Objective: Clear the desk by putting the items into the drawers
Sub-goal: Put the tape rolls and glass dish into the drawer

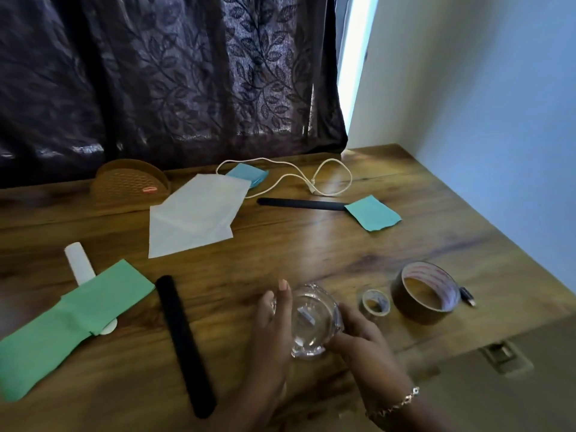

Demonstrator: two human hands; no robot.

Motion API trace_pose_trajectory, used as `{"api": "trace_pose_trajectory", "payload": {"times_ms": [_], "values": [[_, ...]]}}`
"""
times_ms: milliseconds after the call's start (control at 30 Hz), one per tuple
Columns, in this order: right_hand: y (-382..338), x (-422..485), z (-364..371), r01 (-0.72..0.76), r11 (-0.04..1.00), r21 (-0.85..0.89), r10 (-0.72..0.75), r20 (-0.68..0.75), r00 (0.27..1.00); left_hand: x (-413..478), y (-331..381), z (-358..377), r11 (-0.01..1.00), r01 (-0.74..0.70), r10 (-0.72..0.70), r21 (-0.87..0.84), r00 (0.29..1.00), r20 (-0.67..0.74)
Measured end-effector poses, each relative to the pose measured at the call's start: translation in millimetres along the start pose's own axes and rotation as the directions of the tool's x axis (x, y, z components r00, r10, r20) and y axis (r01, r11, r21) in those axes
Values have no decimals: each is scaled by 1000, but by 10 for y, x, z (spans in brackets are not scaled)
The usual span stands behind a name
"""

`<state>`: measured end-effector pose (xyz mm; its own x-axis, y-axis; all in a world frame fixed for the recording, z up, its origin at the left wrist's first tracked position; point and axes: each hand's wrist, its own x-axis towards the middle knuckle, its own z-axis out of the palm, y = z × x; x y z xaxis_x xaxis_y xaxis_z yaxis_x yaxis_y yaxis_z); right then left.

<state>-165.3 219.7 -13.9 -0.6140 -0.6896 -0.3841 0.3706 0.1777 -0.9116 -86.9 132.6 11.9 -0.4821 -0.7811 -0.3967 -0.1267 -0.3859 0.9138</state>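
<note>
Head view: glass dish [311,319] sits near the front edge of the desk [280,244]. Left hand [271,325] presses fairly straight fingers against its side; right hand [358,335] curls round it. Likely the pickup step; next comes a steady lift towards a drawer.

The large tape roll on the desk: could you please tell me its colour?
The large tape roll is brown outside, with a pale printed core; the head view shows it best.

A clear glass bowl [311,319] is at the near side of the wooden desk [311,251]. Right of it are a small tape roll [375,302] and a big brown tape roll [425,293].
</note>
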Motion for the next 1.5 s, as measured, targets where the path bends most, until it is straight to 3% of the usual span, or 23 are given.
{"api": "trace_pose_trajectory", "payload": {"times_ms": [200,367,467,700,833,1067,1267,1433,1500], "values": [[38,-43,-32,-43,999,-8,43,-16,999,-15,-45,22,999,-34,34,2,998,-44],[26,-37,-30,-60,991,-122,57,-29,998,-13,-69,-16,997,-42,45,65,998,-40],[27,-75,0,-8,970,-243,-5,-54,999,-5,-59,-65,994,-57,58,89,998,-17],[-112,-63,42,198,755,-625,-242,14,970,106,-154,-228,961,-146,145,237,989,24],[-129,-6,24,352,561,-749,-421,108,901,122,-183,-321,890,-264,280,371,960,12],[18,79,-36,595,213,-775,-636,352,686,-8,-322,-383,723,-412,472,554,881,40],[87,72,-220,687,174,-705,-691,409,595,-192,-487,-380,670,-481,566,565,824,29],[208,-22,-429,729,149,-668,-720,432,543,-360,-676,-303,619,-573,682,538,731,-5],[285,-56,-489,736,185,-652,-740,400,540,-410,-791,-255,564,-629,748,535,664,-6]]}}
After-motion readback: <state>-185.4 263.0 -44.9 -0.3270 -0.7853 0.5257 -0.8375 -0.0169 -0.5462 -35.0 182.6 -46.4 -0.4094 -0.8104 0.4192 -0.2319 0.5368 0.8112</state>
